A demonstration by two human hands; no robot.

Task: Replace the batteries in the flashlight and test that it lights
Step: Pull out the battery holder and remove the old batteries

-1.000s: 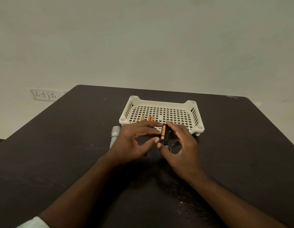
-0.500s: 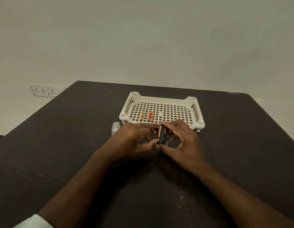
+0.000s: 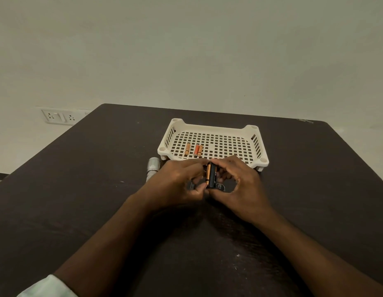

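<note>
Fingers of the left hand and right hand are curling in, pinching the black battery holder with its orange battery between them.

flashlight mostly behind left hand, holder part covered by fingers, sleeve cut off at bottom edge

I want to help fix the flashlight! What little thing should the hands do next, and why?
Probably press the battery fully into the black holder. Both the left hand and right hand pinch it, and the battery appears to sit along the holder's edge.
</note>
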